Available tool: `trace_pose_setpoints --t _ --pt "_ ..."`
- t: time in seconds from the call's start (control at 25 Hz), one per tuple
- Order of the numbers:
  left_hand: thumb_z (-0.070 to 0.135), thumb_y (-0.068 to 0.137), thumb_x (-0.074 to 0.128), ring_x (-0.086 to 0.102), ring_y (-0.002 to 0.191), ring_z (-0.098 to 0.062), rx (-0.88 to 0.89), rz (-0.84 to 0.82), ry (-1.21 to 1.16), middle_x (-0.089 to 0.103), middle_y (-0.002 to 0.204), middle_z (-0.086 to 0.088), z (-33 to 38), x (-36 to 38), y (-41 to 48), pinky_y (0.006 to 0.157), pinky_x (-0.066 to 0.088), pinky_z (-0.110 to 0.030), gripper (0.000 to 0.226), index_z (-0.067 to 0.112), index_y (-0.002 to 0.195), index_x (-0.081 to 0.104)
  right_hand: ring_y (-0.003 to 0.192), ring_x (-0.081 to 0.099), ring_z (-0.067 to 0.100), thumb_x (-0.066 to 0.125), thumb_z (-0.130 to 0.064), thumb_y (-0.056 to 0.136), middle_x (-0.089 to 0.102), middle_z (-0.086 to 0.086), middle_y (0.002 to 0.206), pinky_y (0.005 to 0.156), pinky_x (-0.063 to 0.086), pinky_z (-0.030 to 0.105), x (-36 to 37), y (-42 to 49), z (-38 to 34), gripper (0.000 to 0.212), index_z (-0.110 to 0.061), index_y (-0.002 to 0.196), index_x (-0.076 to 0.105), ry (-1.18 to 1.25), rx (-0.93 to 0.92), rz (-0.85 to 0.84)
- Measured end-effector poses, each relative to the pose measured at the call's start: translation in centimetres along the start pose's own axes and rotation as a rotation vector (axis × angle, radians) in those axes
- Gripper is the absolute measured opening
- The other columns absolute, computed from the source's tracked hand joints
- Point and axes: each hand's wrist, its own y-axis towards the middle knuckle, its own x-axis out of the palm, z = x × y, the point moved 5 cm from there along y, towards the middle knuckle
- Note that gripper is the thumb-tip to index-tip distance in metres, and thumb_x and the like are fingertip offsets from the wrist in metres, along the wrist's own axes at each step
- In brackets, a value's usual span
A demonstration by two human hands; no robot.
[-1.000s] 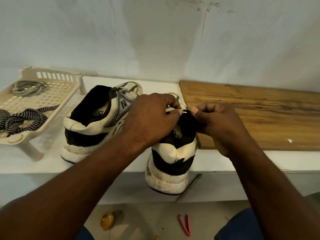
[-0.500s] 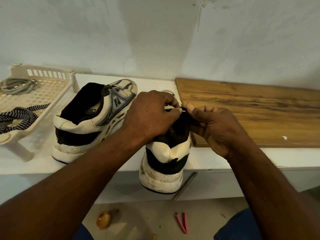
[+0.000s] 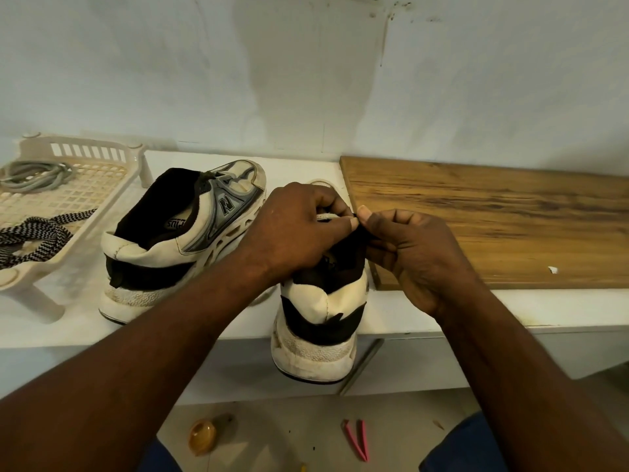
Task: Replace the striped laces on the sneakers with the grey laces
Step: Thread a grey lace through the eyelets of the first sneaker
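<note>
Now | sneaker [image 3: 320, 301]: heel nearest, toe toward wall [image 3: 306, 80] | left hand [image 3: 296, 229], right hand [image 3: 415, 253] pinching lace [image 3: 326, 217]

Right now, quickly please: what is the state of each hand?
Left hand: closed, pinching a pale lace end above the near sneaker.
Right hand: closed, pinching the near sneaker at its dark upper edge.

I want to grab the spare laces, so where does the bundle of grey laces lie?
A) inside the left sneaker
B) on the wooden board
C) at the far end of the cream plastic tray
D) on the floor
C: the grey laces lie coiled at the far end of the cream tray, beyond the striped lace nearer the person.
</note>
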Motion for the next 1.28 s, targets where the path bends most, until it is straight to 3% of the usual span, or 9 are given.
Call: trace_pose_setpoints --t 0.16,0.48,0.68,0.84,1.04,1.16,1.28 --pt "0.039 0.090 0.070 0.064 0.077 -0.004 -0.026 0.031 0.123 0.069 0.082 0.015 0.3 0.1 0.1 0.068 0.049 -0.023 0.009 0.032 0.086 0.074 0.088 0.077 0.020 0.068 -0.016 0.096 0.078 0.010 0.091 0.074 0.061 0.027 -0.1 -0.1 0.0 0.014 -0.003 0.092 0.071 0.000 -0.004 0.015" --pt "0.032 0.090 0.071 0.064 0.081 -0.001 -0.093 0.044 0.026 0.070 0.086 0.015 -0.1 -0.1 -0.3 0.066 0.044 -0.017 0.011 0.036 0.080 0.069 0.096 0.077 0.025 0.068 -0.012 0.095 0.078 0.017 0.100 0.080 0.062 0.031 -0.2 -0.2 -0.1 0.012 -0.001 0.095 0.071 -0.015 -0.027 0.032" --pt "0.035 0.091 0.071 0.065 0.082 -0.003 -0.040 0.043 0.037 0.071 0.084 0.015 0.1 0.1 -0.3 0.071 0.047 -0.022 0.011 0.036 0.080 0.068 0.092 0.077 0.022 0.066 -0.014 0.097 0.078 0.010 0.093 0.081 0.061 0.031 -0.2 -0.2 -0.1 0.011 -0.008 0.090 0.072 0.000 -0.048 0.019" --pt "0.044 0.093 0.067 0.065 0.089 -0.010 -0.082 0.075 0.186 0.074 0.093 0.009 0.2 0.1 0.0 0.077 0.051 -0.030 0.014 0.031 0.091 0.074 0.101 0.076 0.023 0.059 -0.011 0.101 0.078 0.012 0.104 0.086 0.061 0.031 -0.3 0.2 0.6 0.017 -0.004 0.108 0.073 0.029 -0.008 -0.032" --pt "0.044 0.094 0.066 0.057 0.096 -0.012 0.002 0.081 0.239 0.060 0.101 0.007 0.1 -0.1 0.0 0.077 0.041 -0.029 0.018 0.028 0.099 0.073 0.093 0.072 0.015 0.059 -0.012 0.102 0.076 0.007 0.098 0.080 0.057 0.026 -0.2 0.4 0.8 0.014 -0.008 0.105 0.072 -0.102 -0.059 -0.048" --pt "0.045 0.092 0.069 0.052 0.102 -0.011 0.023 0.052 0.220 0.054 0.107 0.007 -0.1 -0.1 0.1 0.080 0.040 -0.029 0.020 0.028 0.102 0.073 0.100 0.070 0.019 0.056 -0.018 0.105 0.076 0.007 0.103 0.081 0.056 0.036 0.0 0.5 0.4 0.018 -0.012 0.105 0.073 -0.298 -0.090 0.015" --pt "0.043 0.089 0.072 0.050 0.111 -0.017 0.079 0.035 0.227 0.055 0.110 0.008 -0.4 -0.1 0.1 0.090 0.044 -0.036 0.017 0.029 0.099 0.074 0.110 0.066 0.031 0.057 -0.020 0.104 0.075 0.010 0.106 0.088 0.053 0.046 -0.1 0.6 0.3 0.018 -0.013 0.101 0.074 -0.334 -0.065 0.014"
